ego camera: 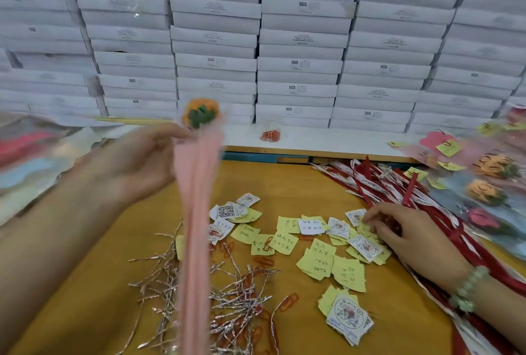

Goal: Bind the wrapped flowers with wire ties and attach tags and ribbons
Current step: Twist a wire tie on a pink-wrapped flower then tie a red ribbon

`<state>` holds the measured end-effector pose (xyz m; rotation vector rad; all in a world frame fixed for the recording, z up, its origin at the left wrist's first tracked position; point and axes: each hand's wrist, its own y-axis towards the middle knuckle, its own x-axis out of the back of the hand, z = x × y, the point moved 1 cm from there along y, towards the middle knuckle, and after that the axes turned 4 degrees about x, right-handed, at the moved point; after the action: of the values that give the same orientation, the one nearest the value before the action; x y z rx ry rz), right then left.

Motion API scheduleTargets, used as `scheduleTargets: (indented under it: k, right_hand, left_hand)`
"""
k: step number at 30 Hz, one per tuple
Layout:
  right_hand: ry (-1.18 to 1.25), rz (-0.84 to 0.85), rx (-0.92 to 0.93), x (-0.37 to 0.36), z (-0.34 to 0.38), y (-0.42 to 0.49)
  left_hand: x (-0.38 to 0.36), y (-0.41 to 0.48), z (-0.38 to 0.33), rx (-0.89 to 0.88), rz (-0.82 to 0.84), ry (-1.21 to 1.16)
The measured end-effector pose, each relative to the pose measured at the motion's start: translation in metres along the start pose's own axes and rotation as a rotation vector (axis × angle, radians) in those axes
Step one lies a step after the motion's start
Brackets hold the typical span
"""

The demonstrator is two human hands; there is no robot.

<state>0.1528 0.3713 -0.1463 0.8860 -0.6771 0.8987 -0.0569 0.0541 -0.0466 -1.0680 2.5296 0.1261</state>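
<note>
Where the yellow table point(85, 283) meets a white ledge, a wall of stacked white boxes point(284, 41) fills the background. Above the table's near left part, off its surface, is the wrapped flower point(196, 212), motion-blurred in a pink sleeve. Its long axis runs from the lower frame edge up and away from the person, and the orange bloom with green leaves points toward the boxes. The left hand point(142, 161) grips the sleeve just below the bloom, fingers curled round it. Red and white ribbons point(398, 184) lie in a diagonal pile at the right, beside finished flowers point(484, 184). The right hand point(398, 229), palm down, rests bent fingertips on the scattered yellow and white tags point(327, 241); whether it pinches one cannot be told. Silver wire ties point(227, 297) lie heaped under the sleeve, mixed with red paper clips point(287, 302). A pale green bead bracelet point(469, 289) circles the right wrist.
</note>
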Motion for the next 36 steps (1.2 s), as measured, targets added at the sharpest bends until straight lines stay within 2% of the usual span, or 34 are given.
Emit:
scheduleTargets:
  k: [2, 6, 9, 10, 12, 14, 16, 20, 25, 29, 32, 36]
  right_hand:
    - [0.003, -0.009, 0.009, 0.0, 0.0, 0.0]
    - [-0.036, -0.083, 0.107, 0.007, 0.013, 0.0]
    - [0.189, -0.062, 0.144, 0.012, 0.04, 0.001]
    - [0.335, 0.026, 0.101, 0.013, 0.052, 0.001]
    - [0.611, 0.331, -0.036, 0.008, 0.078, -0.001]
    - [0.735, 0.586, -0.118, -0.003, 0.1, -0.004]
    - [0.848, 0.713, -0.144, -0.019, 0.116, -0.006]
    - [1.088, 0.794, -0.184, -0.043, 0.133, -0.004]
    - [1.181, 0.733, -0.227, -0.054, 0.132, -0.004]
    - [1.162, 0.577, -0.207, -0.053, 0.125, 0.0]
    - [1.129, 0.447, -0.238, -0.051, 0.116, 0.005]
    - [1.058, 0.318, -0.208, -0.052, 0.107, 0.008]
  left_hand:
    - [-0.015, 0.006, 0.027, 0.048, 0.077, -0.033]
    - [-0.016, 0.016, 0.072, -0.015, 0.029, -0.032]
    - [-0.022, 0.015, 0.097, 0.003, 0.044, -0.045]
    - [-0.02, 0.016, 0.102, 0.002, 0.047, -0.049]
    - [-0.019, 0.017, 0.101, -0.007, 0.051, -0.057]
    - [-0.017, 0.016, 0.1, -0.032, 0.032, -0.052]
    - [-0.018, 0.016, 0.099, -0.041, 0.027, -0.056]
    - [-0.021, 0.013, 0.104, -0.051, 0.07, -0.019]
    - [-0.029, 0.007, 0.107, -0.045, 0.156, -0.005]
    - [-0.032, 0.007, 0.112, 0.007, 0.251, -0.054]
    - [-0.031, 0.005, 0.117, 0.025, 0.35, 0.005]
    - [-0.027, 0.007, 0.124, 0.024, 0.301, 0.148]
